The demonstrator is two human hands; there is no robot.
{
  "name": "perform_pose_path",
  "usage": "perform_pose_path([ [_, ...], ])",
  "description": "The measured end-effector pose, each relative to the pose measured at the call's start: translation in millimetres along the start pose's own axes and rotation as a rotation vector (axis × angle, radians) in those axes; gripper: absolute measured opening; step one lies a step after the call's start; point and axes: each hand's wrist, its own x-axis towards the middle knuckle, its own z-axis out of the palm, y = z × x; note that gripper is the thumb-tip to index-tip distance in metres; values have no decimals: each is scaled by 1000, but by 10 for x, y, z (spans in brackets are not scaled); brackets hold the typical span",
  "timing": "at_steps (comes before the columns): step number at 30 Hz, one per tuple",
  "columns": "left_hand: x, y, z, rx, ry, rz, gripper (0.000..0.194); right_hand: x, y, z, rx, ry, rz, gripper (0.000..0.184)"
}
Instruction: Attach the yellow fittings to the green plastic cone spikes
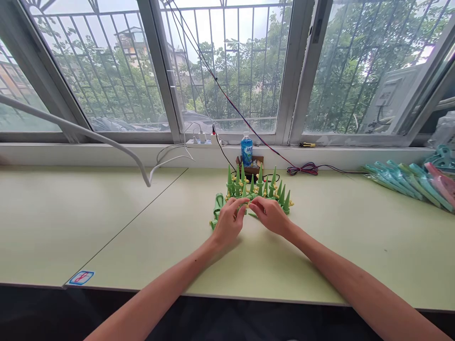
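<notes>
My left hand [229, 222] and my right hand [270, 215] meet fingertip to fingertip over the table. The fingers of both are pinched closed, and what they hold is too small and hidden to make out. Just beyond them stands a cluster of green plastic cones [260, 181], upright in rows with small yellow pieces [292, 203] attached around them. Some green cylindrical pieces [218, 202] lie on their sides by my left hand. A thin green piece [252, 215] lies on the table below my fingertips, partly covered by my right hand.
Behind the cones, a blue bottle [246, 150] stands by a small brown box [259, 162]. A power strip [204, 142] sits on the window ledge. Dark cable [304, 168] lies coiled at the back. Wrapped coloured plastic items [408, 179] lie far right. A white hose [106, 140] hangs at left.
</notes>
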Motion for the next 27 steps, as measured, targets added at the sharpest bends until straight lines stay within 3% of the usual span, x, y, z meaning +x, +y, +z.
perform_pose_path([
  [5,5,-14,3,-3,8,-4,29,1,-8,-3,35,-19,-29,18],
  [18,6,-3,-4,4,-14,9,28,9,19,10,-22,-51,16,38],
  [27,13,4,1,8,9,-14,27,-1,2,3,33,-15,-37,18],
])
